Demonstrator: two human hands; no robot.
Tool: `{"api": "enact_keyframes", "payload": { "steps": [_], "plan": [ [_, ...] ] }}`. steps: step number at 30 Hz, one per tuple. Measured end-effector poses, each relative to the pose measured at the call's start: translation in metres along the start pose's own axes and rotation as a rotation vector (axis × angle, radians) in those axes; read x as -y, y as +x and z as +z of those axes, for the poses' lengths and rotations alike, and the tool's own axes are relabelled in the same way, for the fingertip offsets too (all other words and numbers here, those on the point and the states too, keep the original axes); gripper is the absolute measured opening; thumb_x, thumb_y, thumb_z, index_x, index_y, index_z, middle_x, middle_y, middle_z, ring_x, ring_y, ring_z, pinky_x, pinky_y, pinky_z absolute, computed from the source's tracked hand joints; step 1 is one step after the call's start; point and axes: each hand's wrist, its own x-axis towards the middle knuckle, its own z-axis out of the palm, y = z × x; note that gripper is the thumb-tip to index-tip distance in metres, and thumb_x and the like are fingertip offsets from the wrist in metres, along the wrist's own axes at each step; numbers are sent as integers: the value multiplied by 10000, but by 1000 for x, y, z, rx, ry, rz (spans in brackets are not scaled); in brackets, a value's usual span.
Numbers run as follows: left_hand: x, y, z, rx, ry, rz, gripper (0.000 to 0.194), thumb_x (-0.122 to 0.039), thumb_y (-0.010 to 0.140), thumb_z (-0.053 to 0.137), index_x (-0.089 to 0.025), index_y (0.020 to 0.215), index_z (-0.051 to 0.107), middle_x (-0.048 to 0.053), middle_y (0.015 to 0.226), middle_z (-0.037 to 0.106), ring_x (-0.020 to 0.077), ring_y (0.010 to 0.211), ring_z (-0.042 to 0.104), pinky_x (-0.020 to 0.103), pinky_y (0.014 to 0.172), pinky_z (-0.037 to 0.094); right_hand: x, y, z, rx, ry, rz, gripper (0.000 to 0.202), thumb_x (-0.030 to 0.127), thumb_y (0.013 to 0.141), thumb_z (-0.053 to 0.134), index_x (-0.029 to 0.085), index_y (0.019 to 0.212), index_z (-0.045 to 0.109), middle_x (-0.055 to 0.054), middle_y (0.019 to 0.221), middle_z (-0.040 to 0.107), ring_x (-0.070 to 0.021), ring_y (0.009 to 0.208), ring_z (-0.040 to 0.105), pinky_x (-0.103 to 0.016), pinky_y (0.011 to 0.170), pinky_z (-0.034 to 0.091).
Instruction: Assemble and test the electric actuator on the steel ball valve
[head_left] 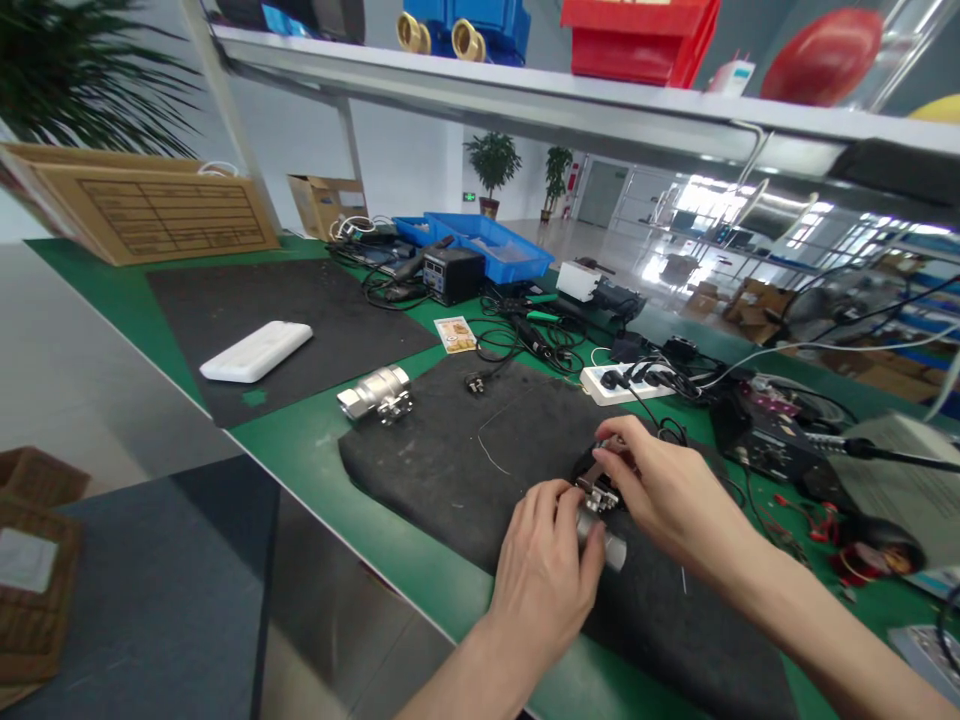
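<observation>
My left hand (546,555) is wrapped round a silver metal ball valve (615,552) on the black mat, and one round end of it pokes out past my thumb. Close beside it, my right hand (646,478) has thumb and fingers pinched at a dark part at the valve's top fitting (598,497). My fingers cover most of this part, so its kind is unclear. Another silver ball valve (379,392) lies on its side to the left, at the edge of the mat.
On the green bench (315,440) lie a white oblong case (256,352), a printed card (455,335) and a thin wire (487,455). Behind are a white power strip (626,382), tangled cables, a black power unit (453,275) and blue trays (499,250). A shelf (525,85) crosses above.
</observation>
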Motion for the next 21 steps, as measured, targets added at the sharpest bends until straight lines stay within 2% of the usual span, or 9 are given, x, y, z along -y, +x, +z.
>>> {"api": "enact_keyframes", "payload": {
  "steps": [4,8,10,12,13,15,17,19,21],
  "plan": [
    [1,-3,5,45,18,32,353,-281,1027,501,-174,1364,506,143,1347,544,308,1247,529,520,1064,499,4,22,8,71,-134,-118,255,253,1063,473,225,1317,476,-63,1079,769,-266,931,771,-329,733,517],
    [-2,0,3,105,53,58,408,-255,1003,520,-175,1401,491,168,1414,502,336,1354,475,558,1138,450,15,41,9,161,-280,-264,315,229,1064,473,206,1378,466,-61,963,782,-259,844,776,-300,614,442],
    [-1,1,-1,136,58,83,501,-375,972,607,-169,1413,486,182,1429,497,367,1368,463,585,1150,432,18,46,9,181,-306,-314,289,214,1059,469,203,1348,485,-51,922,777,-247,795,769,-293,574,401],
    [0,2,-5,189,67,116,746,-572,852,743,-159,1417,484,190,1407,518,405,1344,474,614,1140,428,17,44,9,186,-272,-328,240,200,1052,464,202,1289,502,-44,913,769,-235,785,764,-287,573,400],
    [2,3,-7,216,78,130,848,-627,776,798,-156,1410,490,185,1381,538,414,1323,487,618,1133,430,15,40,10,180,-240,-317,207,194,1048,460,202,1249,508,-44,916,765,-229,786,761,-284,583,415],
    [6,3,-7,250,108,155,910,-616,709,860,-147,1398,496,167,1347,565,404,1299,505,595,1138,430,5,21,14,132,-160,-261,133,188,1039,458,212,1157,513,-40,905,761,-216,766,756,-279,600,454],
    [10,3,-5,248,139,176,889,-566,745,857,-121,1415,478,169,1382,552,387,1329,489,553,1172,408,-9,-7,22,21,-69,-160,61,207,1031,486,232,1082,508,-33,884,766,-205,712,753,-277,600,498],
    [13,1,-2,233,161,202,912,-592,778,820,-89,1444,450,192,1438,518,387,1371,457,531,1199,379,-24,-37,34,-130,76,-79,103,274,1027,548,252,1113,495,-55,1015,790,-207,818,784,-288,684,573],
    [15,0,0,228,175,219,936,-637,791,784,-76,1456,438,208,1464,499,391,1389,443,528,1207,365,-35,-59,45,-254,238,43,121,308,1032,565,268,1051,453,-67,1099,793,-208,870,794,-288,686,601]
  ]
}}
